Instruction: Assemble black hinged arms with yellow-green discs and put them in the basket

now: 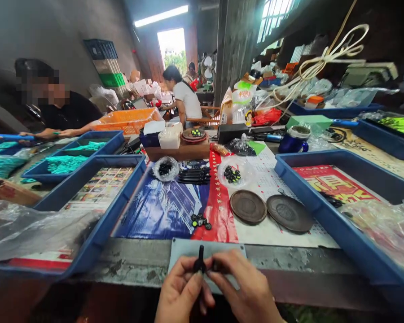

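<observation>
A small black part with an upright stem (201,253) is pinched between the thumb and fingers of my left hand (183,287), above a pale grey plate (178,249) at the table's front edge. Close on its right, my right hand (244,282) has its thumb and fingers brought together by the part. Something dark shows at those fingertips, too small to name. Beyond the plate lies a little group of round black pieces (201,221), one with a yellow-green face. Further back are a row of black pen-like sticks (194,176) and a clear dish (244,183) of black and yellow-green pieces.
Blue trays flank me, one on the left (121,190) and one on the right (318,211). Two dark round plates, one nearer (248,206) and one beside it (289,214), lie right of centre. A blue mug (291,142) stands behind. Co-workers sit left and further back.
</observation>
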A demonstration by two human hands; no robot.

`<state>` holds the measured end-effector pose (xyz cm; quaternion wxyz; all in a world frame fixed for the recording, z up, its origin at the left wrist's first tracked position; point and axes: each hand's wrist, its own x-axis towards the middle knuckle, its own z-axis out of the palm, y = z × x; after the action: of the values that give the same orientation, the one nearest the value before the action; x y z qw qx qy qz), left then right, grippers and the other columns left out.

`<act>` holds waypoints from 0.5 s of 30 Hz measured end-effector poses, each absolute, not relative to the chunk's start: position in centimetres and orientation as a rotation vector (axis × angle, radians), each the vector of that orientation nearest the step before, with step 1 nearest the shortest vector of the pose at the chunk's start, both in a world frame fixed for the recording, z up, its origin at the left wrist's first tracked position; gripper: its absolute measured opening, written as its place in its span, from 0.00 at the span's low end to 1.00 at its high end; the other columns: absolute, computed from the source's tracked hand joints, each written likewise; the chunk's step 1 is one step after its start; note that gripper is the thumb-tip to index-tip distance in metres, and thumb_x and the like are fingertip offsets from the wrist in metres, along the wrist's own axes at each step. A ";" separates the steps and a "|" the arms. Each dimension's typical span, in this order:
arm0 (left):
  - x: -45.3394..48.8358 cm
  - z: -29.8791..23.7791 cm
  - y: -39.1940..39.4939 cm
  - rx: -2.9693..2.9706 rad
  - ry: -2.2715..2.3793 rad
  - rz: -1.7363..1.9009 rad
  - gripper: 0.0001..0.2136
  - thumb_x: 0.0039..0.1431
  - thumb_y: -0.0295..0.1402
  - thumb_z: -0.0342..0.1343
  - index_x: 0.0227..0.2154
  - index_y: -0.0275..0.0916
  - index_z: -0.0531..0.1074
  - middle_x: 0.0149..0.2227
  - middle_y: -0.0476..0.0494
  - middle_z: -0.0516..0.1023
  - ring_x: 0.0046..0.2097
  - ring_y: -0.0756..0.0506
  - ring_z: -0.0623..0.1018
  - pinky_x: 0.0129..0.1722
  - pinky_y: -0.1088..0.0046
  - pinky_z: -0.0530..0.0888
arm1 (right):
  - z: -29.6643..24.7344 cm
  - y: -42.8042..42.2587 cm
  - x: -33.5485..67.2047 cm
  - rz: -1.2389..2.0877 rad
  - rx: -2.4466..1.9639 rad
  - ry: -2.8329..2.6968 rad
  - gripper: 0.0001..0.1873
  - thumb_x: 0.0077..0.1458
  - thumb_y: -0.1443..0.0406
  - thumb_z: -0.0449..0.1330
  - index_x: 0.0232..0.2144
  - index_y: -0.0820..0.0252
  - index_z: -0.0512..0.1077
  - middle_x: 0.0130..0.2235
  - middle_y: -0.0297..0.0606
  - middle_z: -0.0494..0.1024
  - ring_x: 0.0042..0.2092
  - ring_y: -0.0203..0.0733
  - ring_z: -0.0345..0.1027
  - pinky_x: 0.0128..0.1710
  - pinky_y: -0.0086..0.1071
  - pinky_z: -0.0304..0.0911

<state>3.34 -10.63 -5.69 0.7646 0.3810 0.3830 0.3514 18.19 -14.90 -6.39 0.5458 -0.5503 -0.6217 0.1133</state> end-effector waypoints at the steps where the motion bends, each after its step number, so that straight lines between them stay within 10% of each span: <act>1: 3.6 -5.2 -10.8 0.836 0.838 0.770 0.18 0.53 0.45 0.68 0.38 0.35 0.78 0.22 0.45 0.77 0.23 0.52 0.72 0.23 0.81 0.67 | -6.0 -15.3 18.4 0.309 -1.316 -1.399 0.03 0.64 0.63 0.61 0.39 0.56 0.73 0.33 0.35 0.78 0.33 0.37 0.75 0.32 0.24 0.73; 5: 4.8 -4.3 -11.4 0.829 0.861 0.800 0.11 0.58 0.38 0.64 0.40 0.37 0.77 0.38 0.44 0.79 0.27 0.53 0.73 0.29 0.79 0.70 | -5.6 -16.4 18.5 0.361 -1.360 -1.161 0.05 0.59 0.63 0.65 0.37 0.57 0.74 0.31 0.33 0.76 0.30 0.36 0.72 0.30 0.26 0.71; 15: 5.2 -5.3 -12.4 0.774 0.797 0.849 0.12 0.56 0.37 0.66 0.43 0.41 0.79 0.39 0.43 0.78 0.31 0.50 0.73 0.31 0.75 0.74 | -6.3 -16.3 17.0 0.302 -1.327 -1.141 0.06 0.58 0.67 0.66 0.40 0.58 0.75 0.34 0.34 0.78 0.32 0.37 0.73 0.34 0.27 0.71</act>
<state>5.20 -12.42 -5.28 0.7655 0.3561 0.3669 0.3907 16.99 -16.30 -6.32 0.6311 -0.5796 -0.4983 0.1321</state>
